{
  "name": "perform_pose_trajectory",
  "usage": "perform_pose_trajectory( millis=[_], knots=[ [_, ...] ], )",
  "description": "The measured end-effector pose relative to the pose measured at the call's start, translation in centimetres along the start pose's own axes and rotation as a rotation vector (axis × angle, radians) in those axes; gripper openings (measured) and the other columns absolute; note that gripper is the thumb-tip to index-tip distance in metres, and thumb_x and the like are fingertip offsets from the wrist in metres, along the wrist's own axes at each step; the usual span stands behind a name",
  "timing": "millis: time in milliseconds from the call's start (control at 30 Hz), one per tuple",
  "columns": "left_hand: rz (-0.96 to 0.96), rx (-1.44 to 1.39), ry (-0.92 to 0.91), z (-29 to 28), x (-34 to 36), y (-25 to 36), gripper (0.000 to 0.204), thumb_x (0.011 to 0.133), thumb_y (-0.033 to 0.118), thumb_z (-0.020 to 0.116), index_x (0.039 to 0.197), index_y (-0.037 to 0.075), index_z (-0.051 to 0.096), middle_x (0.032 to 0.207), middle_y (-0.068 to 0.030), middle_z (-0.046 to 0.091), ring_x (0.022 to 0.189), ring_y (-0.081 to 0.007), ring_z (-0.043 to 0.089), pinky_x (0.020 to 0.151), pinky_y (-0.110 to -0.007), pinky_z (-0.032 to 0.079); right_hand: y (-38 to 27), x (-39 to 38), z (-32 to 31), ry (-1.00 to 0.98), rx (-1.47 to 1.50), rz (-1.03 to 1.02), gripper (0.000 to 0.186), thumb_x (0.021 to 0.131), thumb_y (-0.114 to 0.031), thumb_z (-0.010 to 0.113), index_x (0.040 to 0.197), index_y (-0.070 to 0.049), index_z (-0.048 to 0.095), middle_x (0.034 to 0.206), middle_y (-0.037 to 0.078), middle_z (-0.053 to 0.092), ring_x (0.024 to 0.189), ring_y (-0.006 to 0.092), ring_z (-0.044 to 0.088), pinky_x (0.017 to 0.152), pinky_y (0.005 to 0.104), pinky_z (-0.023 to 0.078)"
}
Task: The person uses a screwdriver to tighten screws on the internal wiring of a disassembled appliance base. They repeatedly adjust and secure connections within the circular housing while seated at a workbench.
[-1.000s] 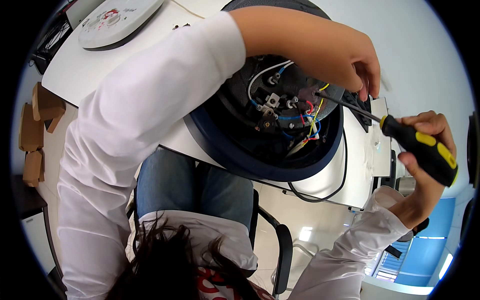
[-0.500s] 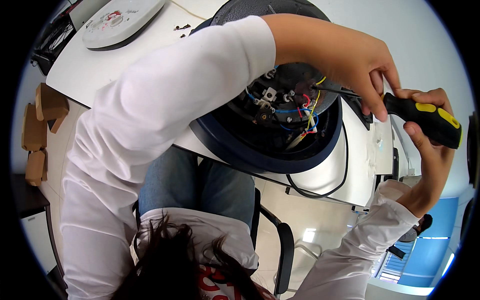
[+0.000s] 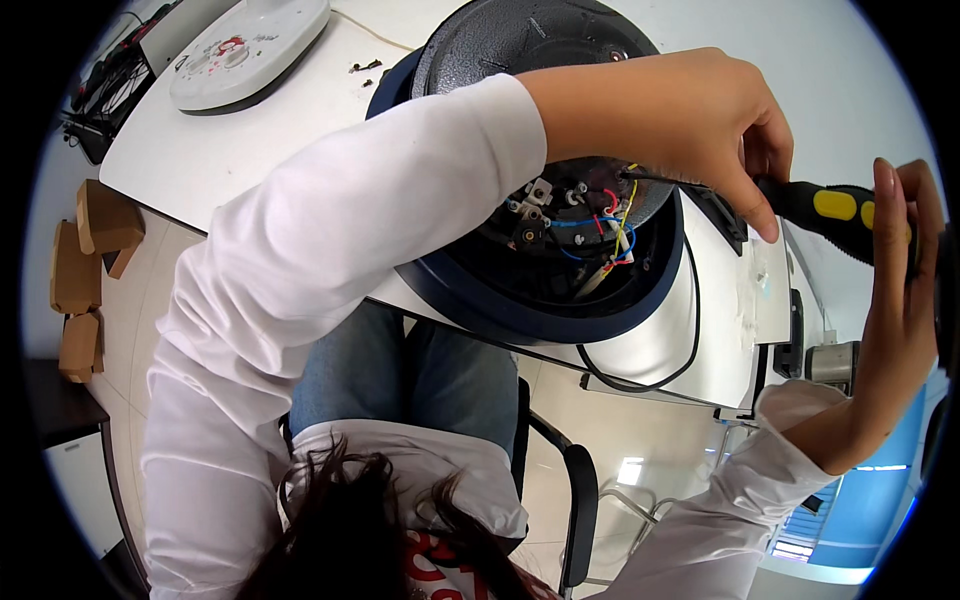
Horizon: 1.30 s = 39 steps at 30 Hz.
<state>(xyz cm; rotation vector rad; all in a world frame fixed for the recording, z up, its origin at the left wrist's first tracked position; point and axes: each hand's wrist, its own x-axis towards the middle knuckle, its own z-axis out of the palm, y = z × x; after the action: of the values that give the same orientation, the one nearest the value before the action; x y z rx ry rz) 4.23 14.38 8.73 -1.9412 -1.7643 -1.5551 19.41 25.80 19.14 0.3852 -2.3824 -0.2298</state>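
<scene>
My left hand [image 3: 730, 135] arches over an open appliance with a navy housing [image 3: 530, 310], its fingers curled round the neck of a black-and-yellow screwdriver [image 3: 836, 205]. The shaft runs left under that hand toward a terminal [image 3: 625, 175] beside a yellow wire; the tip's exact contact cannot be made out. My right hand [image 3: 900, 260] is at the handle's far end, fingers raised and curved around it. Inside the housing, a dark round plate carries metal fittings [image 3: 540, 194] and red, blue, yellow and white wires [image 3: 625, 240]. My left forearm hides part of it.
The white table [image 3: 150, 160] holds a white-grey lid-like part [image 3: 240, 65], small dark screws [image 3: 365, 67] and a black cable [image 3: 660, 385]. Cardboard boxes [image 3: 75, 270] lie at the left. A chair armrest [image 3: 580, 500] is beside my legs; a steel container [image 3: 830, 360] stands at the right.
My left hand has moved right onto the screwdriver's neck. My right hand has risen and shifted right, its fingers now more upright. The screwdriver has swung nearer to horizontal.
</scene>
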Motion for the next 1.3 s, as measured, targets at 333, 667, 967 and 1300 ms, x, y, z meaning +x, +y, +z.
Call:
perform_pose_trajectory(
  millis=[333,667,967,1300],
  knots=[
    [0.073,-0.047,-0.114,-2.2,0.8,2.5,0.048,0.079,0.043,0.071,0.101,0.000,0.069,0.081,-0.0086,0.069,0.073,-0.0171,0.064,0.067,-0.028,0.048,2.9,-0.3,-2.4,-0.123,-0.102,0.262,0.028,0.096,-0.034,0.054,0.104,-0.007,0.056,0.096,0.010,0.063,0.082,0.0149,0.065,0.067,0.0250,0.051],
    [0.207,0.134,0.171,-1.2,1.8,1.5,0.054,0.062,0.043,0.083,0.092,0.000,0.068,0.078,-0.0095,0.068,0.069,-0.0211,0.065,0.064,-0.030,0.051,6.1,-2.3,-1.2,0.122,-0.087,0.182,0.036,0.098,-0.034,0.049,0.127,-0.015,0.058,0.116,0.006,0.063,0.092,0.0175,0.068,0.078,0.0286,0.058],
    [0.055,0.069,-0.075,-1.2,1.9,2.7,0.056,0.070,0.044,0.078,0.102,-0.001,0.066,0.079,-0.0090,0.068,0.071,-0.0195,0.065,0.065,-0.030,0.050,-1.5,1.1,-2.7,-0.251,0.046,-0.219,0.022,0.092,-0.021,0.062,0.100,0.000,0.059,0.097,0.014,0.064,0.083,0.0166,0.065,0.058,0.0240,0.053],
    [0.210,0.228,0.254,0.8,2.3,2.1,0.056,0.069,0.044,0.079,0.099,-0.001,0.066,0.085,-0.0112,0.070,0.081,-0.0224,0.068,0.073,-0.031,0.052,4.5,-1.2,-3.0,-0.198,-0.237,0.235,0.034,0.094,-0.020,0.057,0.129,-0.018,0.057,0.117,0.003,0.062,0.078,0.0103,0.066,0.060,0.0158,0.053]
  ],
)
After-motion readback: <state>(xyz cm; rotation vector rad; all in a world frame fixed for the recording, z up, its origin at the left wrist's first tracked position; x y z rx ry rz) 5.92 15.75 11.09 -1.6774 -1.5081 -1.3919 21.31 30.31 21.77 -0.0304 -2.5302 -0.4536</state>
